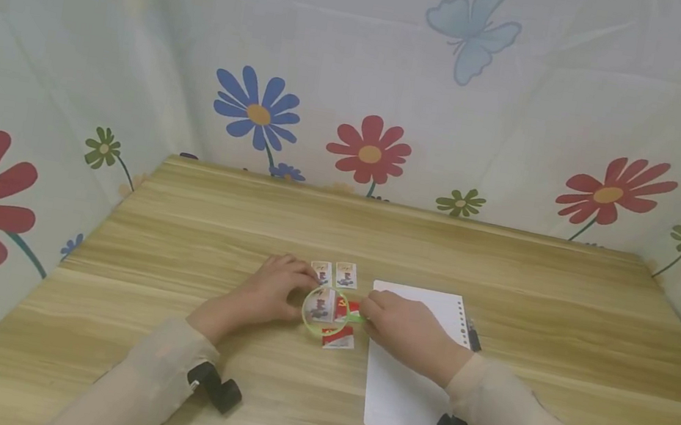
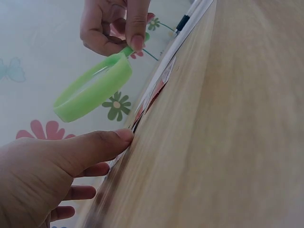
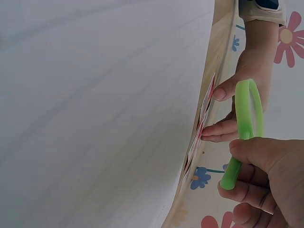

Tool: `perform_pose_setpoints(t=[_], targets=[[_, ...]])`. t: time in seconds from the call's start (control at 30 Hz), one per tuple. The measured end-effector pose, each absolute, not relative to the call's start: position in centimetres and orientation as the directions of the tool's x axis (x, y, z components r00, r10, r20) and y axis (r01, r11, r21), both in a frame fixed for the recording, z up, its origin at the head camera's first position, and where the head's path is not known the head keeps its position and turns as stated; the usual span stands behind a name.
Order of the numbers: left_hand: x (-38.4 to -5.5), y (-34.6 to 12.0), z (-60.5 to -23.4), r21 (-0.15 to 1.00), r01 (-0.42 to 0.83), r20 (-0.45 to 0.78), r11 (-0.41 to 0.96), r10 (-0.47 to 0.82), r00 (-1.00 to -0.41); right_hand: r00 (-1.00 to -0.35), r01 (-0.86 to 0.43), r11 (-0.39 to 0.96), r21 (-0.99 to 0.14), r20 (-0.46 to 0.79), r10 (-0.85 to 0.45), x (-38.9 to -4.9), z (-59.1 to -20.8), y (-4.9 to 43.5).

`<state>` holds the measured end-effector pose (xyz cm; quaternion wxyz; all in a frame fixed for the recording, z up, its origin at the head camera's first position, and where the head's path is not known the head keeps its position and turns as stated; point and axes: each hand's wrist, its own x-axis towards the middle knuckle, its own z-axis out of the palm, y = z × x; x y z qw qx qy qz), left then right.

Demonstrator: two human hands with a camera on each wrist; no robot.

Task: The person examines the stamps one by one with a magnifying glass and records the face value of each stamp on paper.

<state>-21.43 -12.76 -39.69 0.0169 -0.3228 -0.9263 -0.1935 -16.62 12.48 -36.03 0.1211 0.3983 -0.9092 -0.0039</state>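
My right hand (image 1: 408, 333) pinches the short handle of a light green magnifying glass (image 3: 244, 111) between thumb and fingers. The lens is held above the table, over several small stamp-like cards; one pale picture card shows through it. My left hand (image 1: 276, 291) lies at the left side of these cards, fingers spread and loosely bent, thumb tip right by a card's edge in the left wrist view. Two pale picture cards (image 1: 346, 275) lie at the back. Red-and-white cards (image 1: 339, 339) lie nearer me, partly behind the lens rim.
A white sheet of notepaper (image 1: 404, 401) with punched holes lies under my right hand and forearm. A dark-capped pen (image 1: 473, 337) sits at its right edge. The wooden table (image 1: 233, 214) ends at a flower-printed curtain (image 1: 334, 41).
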Motion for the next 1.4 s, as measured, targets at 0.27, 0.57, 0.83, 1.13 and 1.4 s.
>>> perform_pose_setpoints(t=[0.27,0.57,0.83,1.13,1.4], targets=[[-21.5,-12.7,-39.8,0.333,0.614,0.161,0.716,0.598,-0.785,-0.652,-0.724,0.679,0.118,0.202,-0.731,-16.6,-36.1,12.5],[-21.5,-12.5,-39.7,0.335,0.616,0.156,0.713,0.602,-0.783,-0.662,-0.714,0.688,0.125,0.196,-0.723,-16.5,-36.1,12.6],[-21.4,-12.6,-39.5,0.346,0.606,0.147,0.716,0.597,-0.789,-0.721,-0.677,0.733,0.067,0.139,-0.679,-16.3,-35.1,12.8],[-21.2,-12.5,-39.5,0.356,0.600,0.174,0.716,0.580,-0.796,-0.767,-0.628,0.778,-0.002,0.175,-0.618,-15.9,-33.5,13.9],[-20.3,-11.0,-39.0,0.351,0.616,0.249,0.706,0.563,-0.788,-0.801,-0.578,0.808,-0.109,0.263,-0.538,-15.4,-32.7,16.2]])
